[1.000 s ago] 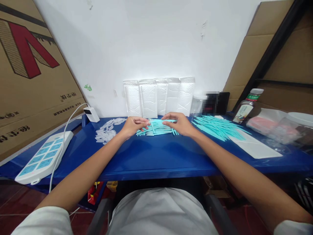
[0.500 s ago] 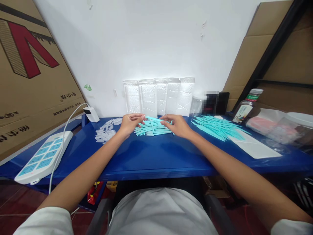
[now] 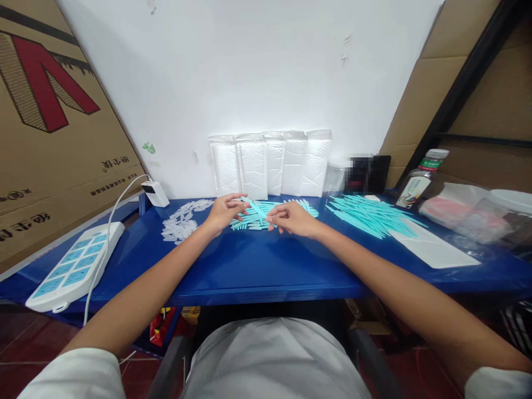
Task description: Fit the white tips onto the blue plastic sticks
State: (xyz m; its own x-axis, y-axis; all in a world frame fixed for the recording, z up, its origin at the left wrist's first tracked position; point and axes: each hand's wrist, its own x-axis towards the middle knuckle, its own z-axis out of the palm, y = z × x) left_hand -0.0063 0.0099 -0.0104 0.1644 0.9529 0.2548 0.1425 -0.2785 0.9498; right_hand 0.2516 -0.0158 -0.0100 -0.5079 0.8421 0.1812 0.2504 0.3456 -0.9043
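Note:
Over the middle of the table, my left hand (image 3: 225, 214) is closed in a pinch on the upper left end of a slim teal plastic stick (image 3: 259, 210). The stick slants down to the right, where the fingers of my right hand (image 3: 293, 219) pinch its lower end. Directly beneath lies a pile of similar teal sticks (image 3: 252, 224), partly hidden by my hands. Small translucent plastic pieces (image 3: 179, 230) are heaped left of my left hand. A bigger heap of loose teal sticks (image 3: 369, 216) lies to the right of my right hand.
White padded envelopes (image 3: 253, 166) lean against the wall behind the blue table (image 3: 266, 271). A power strip (image 3: 77, 266) and a white plug-in device (image 3: 155, 194) are at the left. On the right stand a bottle (image 3: 417, 180), clear jars (image 3: 334, 176) and a white sheet (image 3: 438, 249).
My right hand has moved left and slightly down onto the stick's lower end. The held stick now slants more steeply, and more of the pile's right end shows. My left hand has barely moved.

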